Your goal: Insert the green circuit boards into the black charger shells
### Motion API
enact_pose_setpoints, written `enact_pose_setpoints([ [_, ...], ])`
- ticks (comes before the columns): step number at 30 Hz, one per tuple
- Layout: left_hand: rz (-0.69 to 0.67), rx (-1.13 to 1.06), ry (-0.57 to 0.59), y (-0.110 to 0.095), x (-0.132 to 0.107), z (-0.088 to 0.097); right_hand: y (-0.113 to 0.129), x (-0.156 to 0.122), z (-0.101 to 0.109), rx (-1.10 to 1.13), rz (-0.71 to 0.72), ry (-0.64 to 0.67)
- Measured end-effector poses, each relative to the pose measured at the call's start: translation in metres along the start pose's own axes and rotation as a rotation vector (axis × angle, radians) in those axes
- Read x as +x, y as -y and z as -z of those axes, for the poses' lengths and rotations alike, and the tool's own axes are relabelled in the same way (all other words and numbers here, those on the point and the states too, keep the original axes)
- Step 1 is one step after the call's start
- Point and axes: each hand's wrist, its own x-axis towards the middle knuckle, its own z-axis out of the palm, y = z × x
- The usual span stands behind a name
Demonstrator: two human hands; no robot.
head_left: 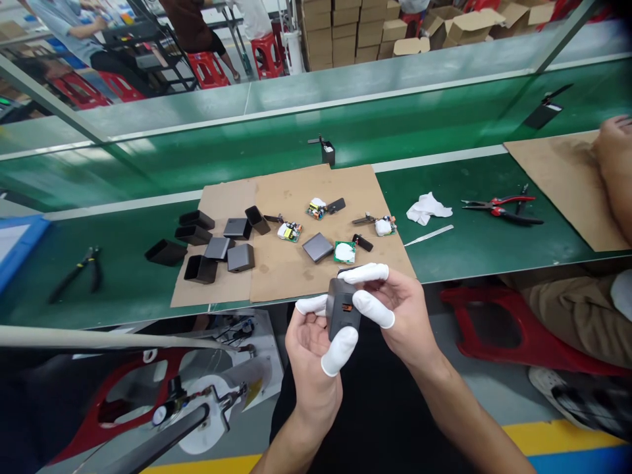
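Observation:
Between my two hands, in front of the bench edge, is a dark grey charger housing [340,308] with an orange-brown part showing in a slot on its face. My left hand [316,355] grips it with thumb and fingers, and my right hand [395,306] pinches its upper right side. White finger cots cover several fingertips. Beyond them on the cardboard lie a circuit board with a white pad [344,252], a grey case [318,247] and more boards with yellow and white parts [289,230]. Several open dark housings [201,268] stand at the left.
Cutters [79,273] lie at the left beside a blue tray [20,247]. To the right are a crumpled white cloth [428,209], a white strip [428,235] and red-handled pliers [503,207]. Another person's arm [615,171] rests over a second cardboard sheet [553,178].

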Motion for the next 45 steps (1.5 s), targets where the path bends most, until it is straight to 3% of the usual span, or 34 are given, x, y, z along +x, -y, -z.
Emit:
enact_pose_setpoints([
  [29,0.001,0.048,-0.059,0.002,-0.002,-0.001,-0.006,0.003,0.003,0.041,-0.076,-0.011],
  [36,0.029,0.040,-0.023,-0.003,-0.003,-0.005,-0.008,0.003,0.003,0.009,-0.091,-0.045],
  [41,0.058,0.012,0.020,-0.003,0.000,-0.002,-0.005,0.002,0.002,-0.020,-0.060,-0.049],
  [45,0.064,-0.023,0.035,0.000,0.001,0.002,-0.005,0.000,0.004,-0.068,0.079,-0.063],
])
